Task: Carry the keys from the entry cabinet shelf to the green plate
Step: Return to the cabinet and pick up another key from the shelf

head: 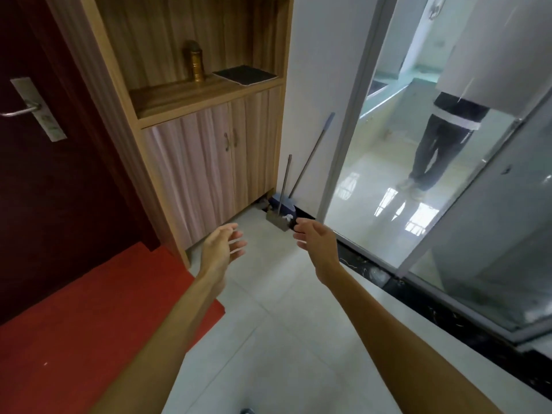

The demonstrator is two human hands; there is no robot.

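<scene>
- A tall wooden entry cabinet (203, 162) of pale oak-coloured board stands against a white wall (316, 85). It has two closed ribbed doors below and an open shelf (176, 97) above them.
- On the open shelf a brass-coloured cylindrical canister (195, 62) stands upright towards the back. Just to its right a flat dark square mat with a pale edge (245, 74) lies on the board.
- The keys cannot be made out anywhere on the shelf from this angle.
- To the left of the cabinet is a dark red door (44, 189) with a silver lever handle (22, 110) on a long metal plate.
- A red floor mat (89, 324) lies in front of the door, and its corner reaches onto the pale grey floor tiles (268, 309).
- A blue-headed broom (283, 206) and a grey dustpan (279, 222) stand on the floor between the cabinet and the wall, with their long handles leaning against the wall.
- On the right a glass sliding door in a grey metal frame (349, 115) runs along a black stone threshold (418, 306).
- Beyond the glass lies a glossy light floor (373, 189), where a person in dark trousers (439, 144) stands.
- The left hand (222, 245) and the right hand (313, 237) are stretched out above the tiles, well apart. Both have loose, spread fingers and hold nothing.
</scene>
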